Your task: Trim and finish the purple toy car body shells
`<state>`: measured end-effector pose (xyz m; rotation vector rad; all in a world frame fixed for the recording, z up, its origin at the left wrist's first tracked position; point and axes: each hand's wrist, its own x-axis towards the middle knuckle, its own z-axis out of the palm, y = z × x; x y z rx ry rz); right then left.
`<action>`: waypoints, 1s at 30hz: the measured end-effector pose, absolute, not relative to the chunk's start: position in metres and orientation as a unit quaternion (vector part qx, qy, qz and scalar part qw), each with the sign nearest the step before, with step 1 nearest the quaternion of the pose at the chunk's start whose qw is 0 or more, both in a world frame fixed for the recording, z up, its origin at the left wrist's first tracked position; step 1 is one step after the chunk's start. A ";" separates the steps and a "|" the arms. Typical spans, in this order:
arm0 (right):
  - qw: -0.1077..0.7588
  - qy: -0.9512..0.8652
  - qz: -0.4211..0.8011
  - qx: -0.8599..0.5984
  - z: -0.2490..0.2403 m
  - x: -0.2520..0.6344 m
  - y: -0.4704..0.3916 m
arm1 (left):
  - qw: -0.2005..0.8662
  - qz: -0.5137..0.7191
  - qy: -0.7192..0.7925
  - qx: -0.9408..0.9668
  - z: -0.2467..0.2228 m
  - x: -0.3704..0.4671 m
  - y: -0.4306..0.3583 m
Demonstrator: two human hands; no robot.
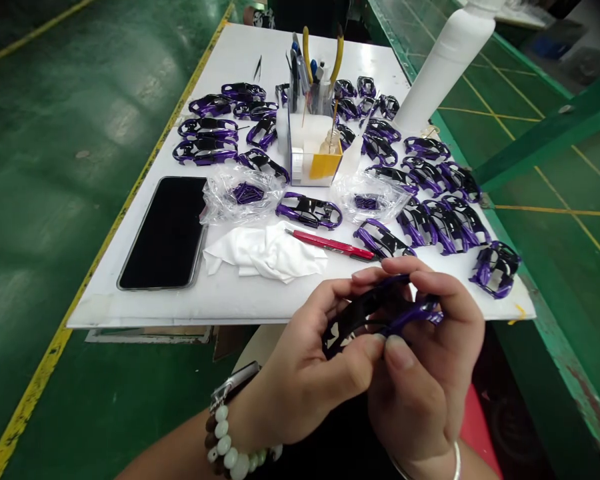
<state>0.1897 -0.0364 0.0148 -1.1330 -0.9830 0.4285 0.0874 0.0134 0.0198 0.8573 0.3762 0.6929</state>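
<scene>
A black and purple toy car body shell [365, 310] is held up in front of the table's near edge, tilted, between both hands. My left hand [313, 360] grips its left end, with the thumb along the lower side. On the other end, my right hand [430, 353] closes its fingers over the top and presses its thumb close to the left thumb. Fingers cover much of the shell. Just beyond the hands lie another car shell [383, 239] and red tweezers [333, 245]. A crumpled white cloth [267, 253] is left of the tweezers.
Several car shells [205, 151] lie across the white table [145, 303]. A phone [165, 233] rests at the left. Two plastic bags [245, 193] hold small purple parts. Behind stand a tool holder [315, 160] with pliers and a tall white bottle [445, 63]. A green rail borders the right.
</scene>
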 end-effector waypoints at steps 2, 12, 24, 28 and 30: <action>0.709 -0.446 0.185 -0.513 0.014 0.189 -0.036 | 0.829 0.327 0.193 0.411 0.021 0.088 0.012; 0.711 -0.486 0.247 -0.445 0.013 0.204 -0.041 | 0.822 0.270 0.230 0.445 0.030 0.079 0.013; 0.720 -0.435 0.308 -0.445 0.010 0.206 -0.055 | 0.825 0.220 0.274 0.442 0.034 0.081 0.012; 0.720 -0.400 0.335 -0.458 0.011 0.203 -0.059 | 0.799 0.210 0.312 0.469 0.046 0.082 0.013; 0.722 -0.375 0.347 -0.466 0.012 0.202 -0.062 | 0.778 0.202 0.346 0.483 0.052 0.082 0.013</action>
